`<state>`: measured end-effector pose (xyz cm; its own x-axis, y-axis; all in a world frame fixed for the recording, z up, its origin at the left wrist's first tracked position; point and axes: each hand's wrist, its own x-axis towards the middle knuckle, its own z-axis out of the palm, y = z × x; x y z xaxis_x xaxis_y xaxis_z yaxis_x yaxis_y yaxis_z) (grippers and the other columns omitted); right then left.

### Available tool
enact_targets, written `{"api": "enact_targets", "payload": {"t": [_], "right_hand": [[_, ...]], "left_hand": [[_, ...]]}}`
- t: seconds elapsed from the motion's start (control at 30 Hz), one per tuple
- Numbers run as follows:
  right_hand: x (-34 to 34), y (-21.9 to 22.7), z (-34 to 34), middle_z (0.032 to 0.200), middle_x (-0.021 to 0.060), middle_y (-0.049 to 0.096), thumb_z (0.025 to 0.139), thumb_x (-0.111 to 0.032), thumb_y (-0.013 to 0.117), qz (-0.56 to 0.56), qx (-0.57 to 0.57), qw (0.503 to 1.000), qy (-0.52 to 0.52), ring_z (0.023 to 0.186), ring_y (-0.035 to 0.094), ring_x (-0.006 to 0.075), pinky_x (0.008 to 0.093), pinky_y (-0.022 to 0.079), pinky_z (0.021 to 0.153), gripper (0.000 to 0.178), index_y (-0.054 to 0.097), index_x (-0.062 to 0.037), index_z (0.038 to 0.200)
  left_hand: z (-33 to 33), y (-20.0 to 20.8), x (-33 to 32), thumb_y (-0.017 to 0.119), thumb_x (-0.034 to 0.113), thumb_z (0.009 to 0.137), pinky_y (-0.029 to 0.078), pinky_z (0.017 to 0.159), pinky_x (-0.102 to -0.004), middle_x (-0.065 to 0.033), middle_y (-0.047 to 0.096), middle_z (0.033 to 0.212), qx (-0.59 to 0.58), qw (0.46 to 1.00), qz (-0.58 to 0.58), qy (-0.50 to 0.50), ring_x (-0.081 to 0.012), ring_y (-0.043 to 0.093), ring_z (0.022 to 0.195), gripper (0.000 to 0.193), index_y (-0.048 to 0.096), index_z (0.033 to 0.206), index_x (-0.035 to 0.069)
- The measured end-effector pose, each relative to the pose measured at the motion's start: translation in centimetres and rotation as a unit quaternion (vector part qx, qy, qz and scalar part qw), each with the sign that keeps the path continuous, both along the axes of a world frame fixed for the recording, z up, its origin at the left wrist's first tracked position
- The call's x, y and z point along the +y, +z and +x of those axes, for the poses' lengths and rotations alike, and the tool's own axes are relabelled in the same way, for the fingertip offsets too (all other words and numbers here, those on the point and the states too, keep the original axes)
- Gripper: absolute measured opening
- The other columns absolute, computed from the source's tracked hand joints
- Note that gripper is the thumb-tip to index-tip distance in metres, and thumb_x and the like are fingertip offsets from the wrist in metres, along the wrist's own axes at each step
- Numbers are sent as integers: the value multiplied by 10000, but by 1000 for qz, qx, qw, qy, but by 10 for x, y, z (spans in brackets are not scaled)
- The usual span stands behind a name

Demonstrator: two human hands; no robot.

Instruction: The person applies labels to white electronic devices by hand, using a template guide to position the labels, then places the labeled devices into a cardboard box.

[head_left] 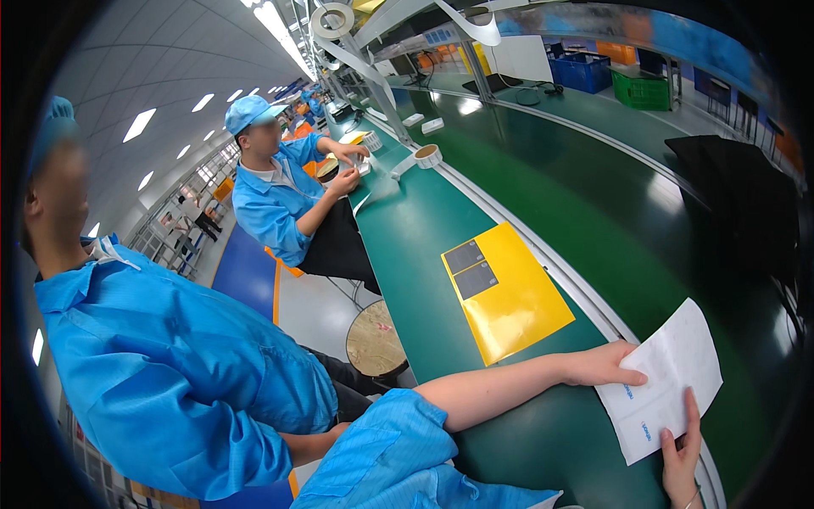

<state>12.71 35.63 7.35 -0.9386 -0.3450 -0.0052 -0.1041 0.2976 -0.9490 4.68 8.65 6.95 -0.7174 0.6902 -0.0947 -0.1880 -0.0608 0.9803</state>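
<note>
A white paper sheet (pixel 666 382) with a crease and small blue print is held over the right side of the green workbench (pixel 526 437). My left hand (pixel 604 365) grips its left edge, thumb on top and the other fingers hidden beneath. At its lower edge my right hand (pixel 681 454) pinches it, with thumb and index finger showing on the upper face. Left of the sheet a glossy yellow sheet (pixel 517 305) lies flat on the bench, with two dark grey rectangular labels (pixel 473 267) at its far left corner.
A metal rail (pixel 593 310) separates the bench from a dark green conveyor belt (pixel 543 204). Farther along, a co-worker (pixel 275 191) in blue handles a small white item near a label roll (pixel 427 156). Another person (pixel 170 365) stands close on my left, by a round stool (pixel 376 339).
</note>
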Motion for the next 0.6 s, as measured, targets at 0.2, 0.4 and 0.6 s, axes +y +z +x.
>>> {"api": "enact_targets", "payload": {"t": [0.2, 0.4, 0.6], "right_hand": [[-1, 5, 0, 1448, 172, 411, 885, -30, 523, 34, 4, 999, 12, 1327, 394, 257, 348, 261, 1126, 590, 352, 8, 1448], [2, 5, 0, 1446, 178, 411, 867, -14, 527, 42, 16, 999, 26, 1320, 399, 255, 351, 260, 1127, 605, 353, 7, 1446], [1, 1, 0, 1435, 169, 411, 857, 8, 524, 21, -10, 1000, 13, 1312, 399, 252, 347, 268, 1123, 609, 353, -2, 1442]], "left_hand": [[1, 1, 0, 620, 174, 925, 470, 952, -328, -122, 616, 1184, -8, 1000, 6, 5, -189, 579, 1090, 406, 530, 1263, -32], [0, 0, 1, 624, 180, 924, 469, 953, -327, -122, 612, 1194, -8, 1000, 2, 2, -187, 575, 1097, 419, 523, 1273, -30], [0, -2, 0, 623, 186, 926, 463, 959, -327, -120, 611, 1197, -13, 1000, 4, -1, -188, 570, 1104, 429, 513, 1283, -27]]}}
